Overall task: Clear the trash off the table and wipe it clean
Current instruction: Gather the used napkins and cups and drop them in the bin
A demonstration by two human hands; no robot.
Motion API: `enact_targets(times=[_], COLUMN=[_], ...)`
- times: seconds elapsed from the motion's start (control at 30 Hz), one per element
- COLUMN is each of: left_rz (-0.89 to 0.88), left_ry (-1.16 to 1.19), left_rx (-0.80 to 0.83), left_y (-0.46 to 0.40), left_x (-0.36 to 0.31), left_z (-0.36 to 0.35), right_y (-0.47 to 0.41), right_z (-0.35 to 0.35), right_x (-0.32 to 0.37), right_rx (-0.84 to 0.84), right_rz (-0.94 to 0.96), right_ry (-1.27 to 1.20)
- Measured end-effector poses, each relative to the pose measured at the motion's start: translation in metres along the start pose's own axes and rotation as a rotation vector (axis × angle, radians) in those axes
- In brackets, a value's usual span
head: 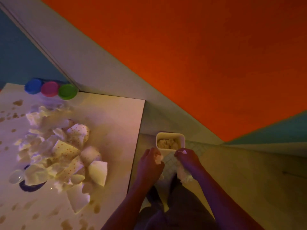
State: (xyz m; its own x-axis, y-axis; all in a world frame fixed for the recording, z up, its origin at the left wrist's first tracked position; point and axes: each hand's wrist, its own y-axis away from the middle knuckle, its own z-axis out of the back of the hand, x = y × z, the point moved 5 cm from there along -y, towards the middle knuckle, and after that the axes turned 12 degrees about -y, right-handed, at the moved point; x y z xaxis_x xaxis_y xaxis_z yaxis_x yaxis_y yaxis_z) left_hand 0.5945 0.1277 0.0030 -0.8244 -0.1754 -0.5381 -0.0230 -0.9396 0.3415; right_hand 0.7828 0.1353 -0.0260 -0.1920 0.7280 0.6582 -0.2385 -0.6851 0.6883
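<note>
A pile of crumpled paper and dotted wrappers (66,155) covers the middle of the white table (119,117), which carries brown stains (18,102). A small white bin (170,135) holding crumpled trash stands on the floor beside the table's right edge. My left hand (150,165) hovers just in front of the bin and grips a crumpled paper scrap (159,157). My right hand (187,157) is beside it, fingers curled round another white wad (183,175).
Three small tubs with blue (33,85), pink (49,88) and green (67,91) lids stand at the table's far edge. A clear plastic lid (15,176) and a dark plate (30,187) lie at the pile's left. An orange wall rises behind.
</note>
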Motion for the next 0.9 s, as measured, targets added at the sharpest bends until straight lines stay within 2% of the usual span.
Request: enact_targets(times=[0.2, 0.47, 0.77, 0.9], left_rz=[-0.013, -0.047, -0.074, -0.060], left_ry=[-0.047, -0.180, -0.313, -0.356], left_rx=[0.106, 0.185, 0.142, 0.114], left_y=[-0.014, -0.062, -0.149, -0.204], left_x=[-0.021, -0.026, 0.033, 0.069], left_z=[-0.040, -0.129, -0.231, -0.276], right_y=[-0.021, -0.099, -0.227, -0.299], right_z=[0.028, 0.031, -0.002, -0.029], right_x=[-0.040, -0.103, -0.162, -0.183], right_rx=[-0.039, 0.044, -0.009, 0.045], right_rz=[-0.163, -0.277, -0.284, -0.219], right_ry=[-0.110, -0.024, 0.010, 0.037])
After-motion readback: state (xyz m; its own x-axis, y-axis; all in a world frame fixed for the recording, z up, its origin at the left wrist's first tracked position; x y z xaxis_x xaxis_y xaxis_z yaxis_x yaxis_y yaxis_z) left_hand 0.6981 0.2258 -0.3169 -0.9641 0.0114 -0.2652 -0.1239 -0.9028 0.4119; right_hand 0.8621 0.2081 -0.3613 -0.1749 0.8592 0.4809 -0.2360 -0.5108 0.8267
